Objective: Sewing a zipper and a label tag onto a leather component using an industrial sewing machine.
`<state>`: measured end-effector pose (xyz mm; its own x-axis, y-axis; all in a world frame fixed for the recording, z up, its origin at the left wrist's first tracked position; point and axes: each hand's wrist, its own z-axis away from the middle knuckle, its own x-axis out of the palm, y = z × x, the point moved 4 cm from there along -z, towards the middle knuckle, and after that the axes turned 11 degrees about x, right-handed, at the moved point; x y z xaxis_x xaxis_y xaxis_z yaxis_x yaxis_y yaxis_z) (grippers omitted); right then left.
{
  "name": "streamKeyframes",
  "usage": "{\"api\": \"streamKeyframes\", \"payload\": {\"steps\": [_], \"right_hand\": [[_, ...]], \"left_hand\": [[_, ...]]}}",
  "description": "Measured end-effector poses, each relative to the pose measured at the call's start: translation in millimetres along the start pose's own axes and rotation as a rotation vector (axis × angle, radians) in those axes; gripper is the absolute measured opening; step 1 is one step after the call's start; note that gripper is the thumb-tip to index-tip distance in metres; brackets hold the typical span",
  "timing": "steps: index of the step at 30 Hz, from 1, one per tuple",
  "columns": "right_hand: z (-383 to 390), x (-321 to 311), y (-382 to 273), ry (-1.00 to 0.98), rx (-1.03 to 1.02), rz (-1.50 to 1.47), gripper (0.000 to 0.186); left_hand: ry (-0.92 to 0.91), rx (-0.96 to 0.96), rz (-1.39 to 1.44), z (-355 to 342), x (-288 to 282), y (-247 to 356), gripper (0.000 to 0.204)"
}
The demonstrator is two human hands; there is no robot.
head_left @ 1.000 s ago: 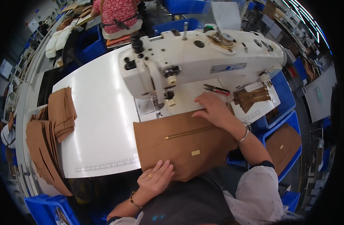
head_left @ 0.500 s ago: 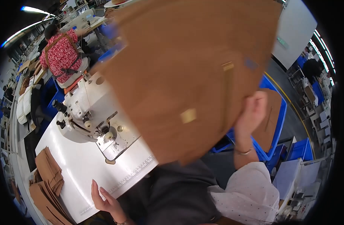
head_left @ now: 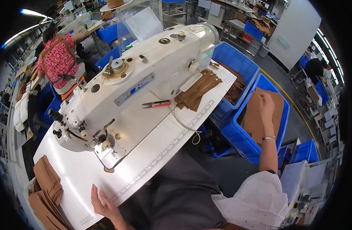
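Observation:
My left hand [head_left: 103, 205] hovers at the front edge of the white sewing table [head_left: 145, 168], its fingers apart and nothing in them. Off to the right, my right hand [head_left: 265, 108] is over a blue bin [head_left: 243, 143] with its fingers curled in. Below it lies a flat brown fabric panel [head_left: 275, 109] in that bin. Whether the curled fingers grip anything is hidden. A white sewing machine [head_left: 145, 78] stands across the table, with nothing brown under its needle area.
Red-handled thread snips [head_left: 156, 104] and a pile of brown strips [head_left: 199, 91] lie behind the machine arm. Stacked brown pieces [head_left: 48, 180] sit at the table's left. Another blue bin [head_left: 237, 57] holds brown pieces. A co-worker in a red patterned top [head_left: 57, 57] sits at far left.
The large brown panel that was raised before the machine is gone from there, and a brown panel lies in the bin. My right hand moved up and right over the bin. My left hand barely moved.

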<state>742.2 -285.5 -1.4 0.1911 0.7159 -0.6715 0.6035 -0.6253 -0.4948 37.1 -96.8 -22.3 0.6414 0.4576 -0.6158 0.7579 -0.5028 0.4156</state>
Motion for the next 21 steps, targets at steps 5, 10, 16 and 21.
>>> {"api": "streamKeyframes", "payload": {"steps": [5,10,16,21], "right_hand": [[2,99,-146,-0.304,-0.553,-0.045,0.012],[-14,131,-189,-0.632,-0.586,0.043,0.015],[-20,115,-198,-0.603,-0.718,0.082,0.014],[3,69,-232,-0.346,-0.794,-0.142,0.014]], "left_hand": [[-0.033,-0.054,0.031,-1,2,-4,0.026],[-0.027,-0.141,0.082,0,3,-8,0.026],[-0.015,-0.246,0.182,3,6,-13,0.026],[-0.05,-0.142,0.199,-4,8,-8,0.026]]}}
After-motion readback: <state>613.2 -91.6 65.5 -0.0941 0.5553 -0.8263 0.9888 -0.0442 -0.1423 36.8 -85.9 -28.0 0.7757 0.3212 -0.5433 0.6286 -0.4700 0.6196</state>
